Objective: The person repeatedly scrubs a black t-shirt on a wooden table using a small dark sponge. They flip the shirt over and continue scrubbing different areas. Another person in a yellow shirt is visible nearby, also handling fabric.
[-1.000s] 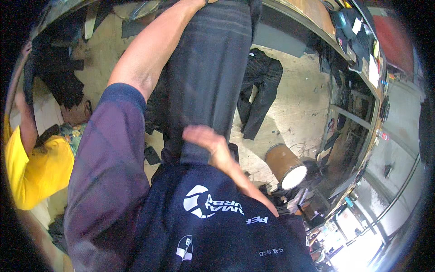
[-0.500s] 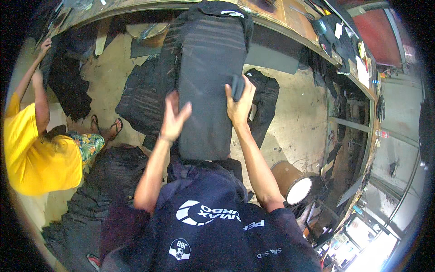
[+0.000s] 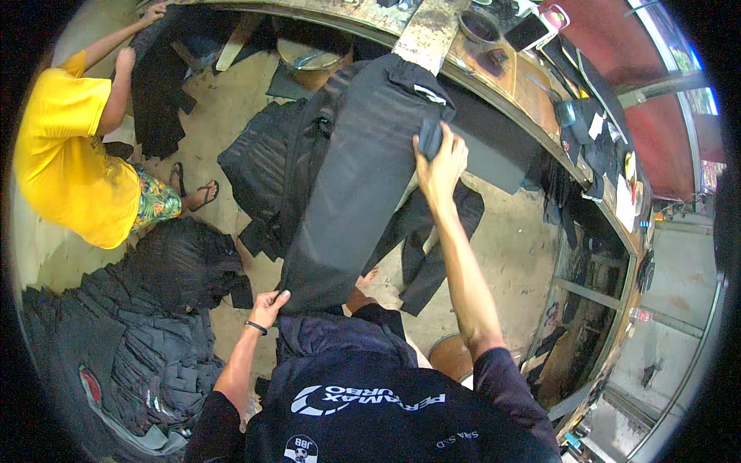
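Observation:
A pair of dark grey trousers [image 3: 351, 162] stretches from the far bench toward my body, with its waist end beside a worn board [image 3: 423, 35]. My left hand [image 3: 267, 309] pinches the near left corner of the trouser fabric between thumb and fingers. At the far right side of the trousers, my right hand [image 3: 441, 160] grips a small dark block-like pad [image 3: 430, 137], whose exact kind I cannot make out. The pad is at the fabric's edge, below a white label on the waistband.
Dark garments [image 3: 262, 162] hang left of the trousers, and others [image 3: 440, 231] hang to the right. A large dark heap of clothes [image 3: 162, 363] lies at lower left. A person in yellow [image 3: 69, 154] stands at left. The cluttered bench [image 3: 525, 100] curves along the right.
My left hand has gone from the middle of the cloth to its near corner and closed on it. The trousers now slant, and the board's end shows. My right hand still holds the pad.

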`<state>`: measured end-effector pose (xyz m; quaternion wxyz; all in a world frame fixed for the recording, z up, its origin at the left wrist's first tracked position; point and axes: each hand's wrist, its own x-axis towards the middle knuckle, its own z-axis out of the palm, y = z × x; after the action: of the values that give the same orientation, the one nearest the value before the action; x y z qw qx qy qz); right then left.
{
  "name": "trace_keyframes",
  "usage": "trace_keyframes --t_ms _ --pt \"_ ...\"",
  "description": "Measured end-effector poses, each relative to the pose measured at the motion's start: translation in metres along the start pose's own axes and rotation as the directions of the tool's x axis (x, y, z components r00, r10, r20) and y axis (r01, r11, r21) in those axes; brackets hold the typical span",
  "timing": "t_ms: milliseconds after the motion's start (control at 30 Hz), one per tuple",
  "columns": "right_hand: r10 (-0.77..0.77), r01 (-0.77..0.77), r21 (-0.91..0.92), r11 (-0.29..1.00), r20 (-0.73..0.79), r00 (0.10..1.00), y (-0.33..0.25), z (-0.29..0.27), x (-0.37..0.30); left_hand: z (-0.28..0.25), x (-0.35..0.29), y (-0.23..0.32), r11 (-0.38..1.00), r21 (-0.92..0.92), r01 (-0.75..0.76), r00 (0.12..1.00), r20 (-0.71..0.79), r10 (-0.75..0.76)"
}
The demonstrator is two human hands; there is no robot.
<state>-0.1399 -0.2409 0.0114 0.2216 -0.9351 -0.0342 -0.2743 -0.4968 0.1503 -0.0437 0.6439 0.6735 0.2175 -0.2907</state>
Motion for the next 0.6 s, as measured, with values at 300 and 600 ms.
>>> trace_keyframes --t_ms 300,600 --pt "0.457 -0.477 -0.004 0.879 0.292 0.84 0.028 0.055 0.081 0.042 0.119 0.176 0.949 -0.179 -0.259 0.957 0.082 0.277" --pt "0.369 -0.345 0.233 0.909 -0.068 0.927 0.009 0.066 0.021 0.079 0.107 0.154 0.848 0.466 -0.254 0.904 -0.196 0.379"
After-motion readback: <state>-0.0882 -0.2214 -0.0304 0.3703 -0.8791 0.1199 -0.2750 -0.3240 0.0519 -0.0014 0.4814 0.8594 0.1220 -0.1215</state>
